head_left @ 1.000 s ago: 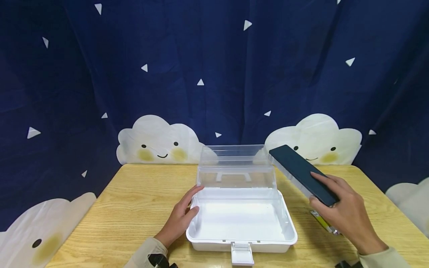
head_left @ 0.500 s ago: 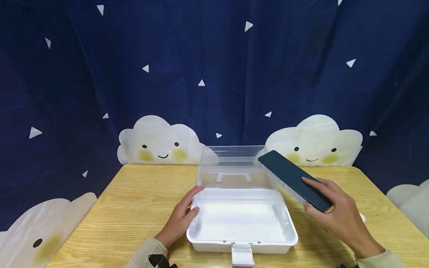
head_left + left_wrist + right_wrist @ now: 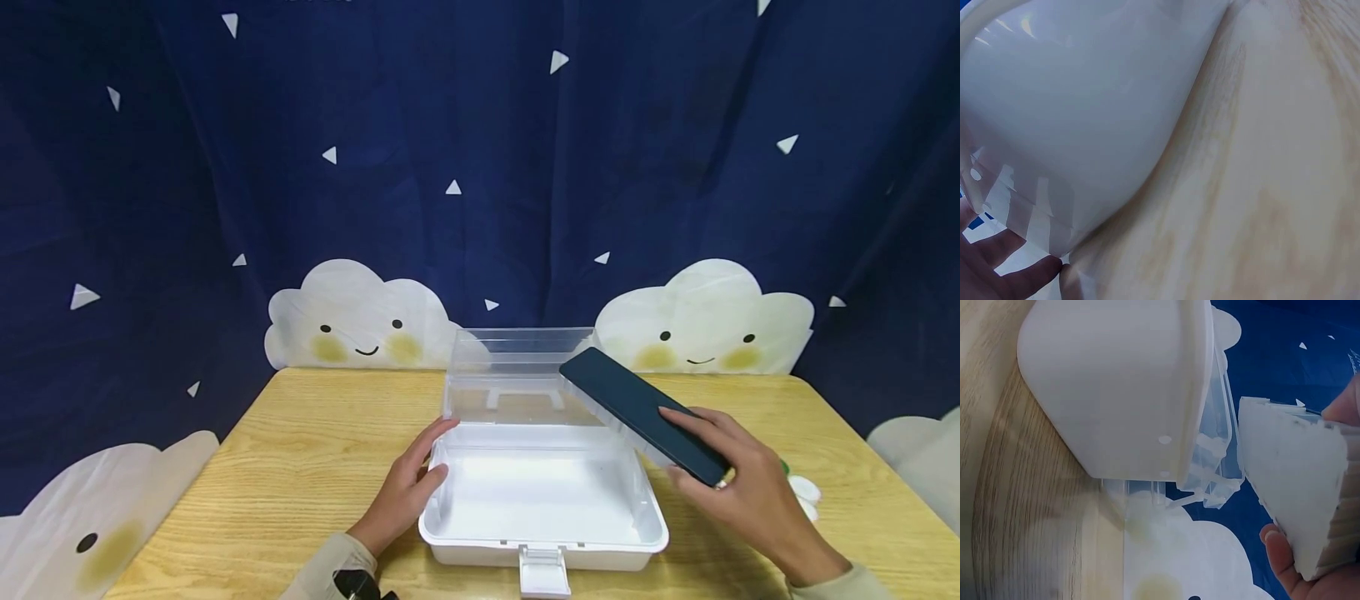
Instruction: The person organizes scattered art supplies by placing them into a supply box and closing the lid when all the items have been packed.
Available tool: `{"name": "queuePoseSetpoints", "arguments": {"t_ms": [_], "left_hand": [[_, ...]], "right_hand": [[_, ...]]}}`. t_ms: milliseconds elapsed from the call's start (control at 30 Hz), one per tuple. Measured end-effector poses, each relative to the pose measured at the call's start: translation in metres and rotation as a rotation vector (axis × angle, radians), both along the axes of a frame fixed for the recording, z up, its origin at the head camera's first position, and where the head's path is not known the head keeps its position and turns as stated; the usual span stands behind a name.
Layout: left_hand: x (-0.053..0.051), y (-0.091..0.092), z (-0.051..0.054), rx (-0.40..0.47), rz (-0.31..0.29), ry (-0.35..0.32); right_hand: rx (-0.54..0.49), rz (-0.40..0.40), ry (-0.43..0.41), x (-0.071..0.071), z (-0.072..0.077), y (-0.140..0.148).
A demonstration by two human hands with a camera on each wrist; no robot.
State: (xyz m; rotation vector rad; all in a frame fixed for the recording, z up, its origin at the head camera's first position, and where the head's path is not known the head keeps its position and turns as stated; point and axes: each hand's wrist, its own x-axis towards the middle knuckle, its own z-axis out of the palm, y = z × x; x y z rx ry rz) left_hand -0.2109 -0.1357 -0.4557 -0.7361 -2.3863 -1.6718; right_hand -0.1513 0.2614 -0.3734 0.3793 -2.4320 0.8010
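Note:
A white plastic box with a clear lid tipped back stands mid-table, its front latch hanging down. At its rear left corner my left hand holds it, thumb over the rim, other fingers against the outside; the left wrist view shows those fingers touching the box's end. My right hand grips a long flat block, dark blue on top and pale underneath, between thumb and fingers. Tilted, the block is raised above the box's right rear side. In the right wrist view its white underside and ridged edge show.
Beyond my right hand, small white rounded pieces and a bit of green lie on the wooden table, partly hidden. A dark blue curtain with cloud figures hangs behind the table.
My right hand has carried the block leftward and slightly down, closer to the box. The white pieces on the right have come into view; the yellow item is now hidden. My left hand stays put.

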Motion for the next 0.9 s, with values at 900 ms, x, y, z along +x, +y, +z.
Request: {"name": "queuePoseSetpoints", "arguments": {"t_ms": [900], "left_hand": [[0.0, -0.001, 0.0, -0.016, 0.012, -0.015]], "right_hand": [[-0.004, 0.151, -0.077, 0.011, 0.003, -0.013]]}}
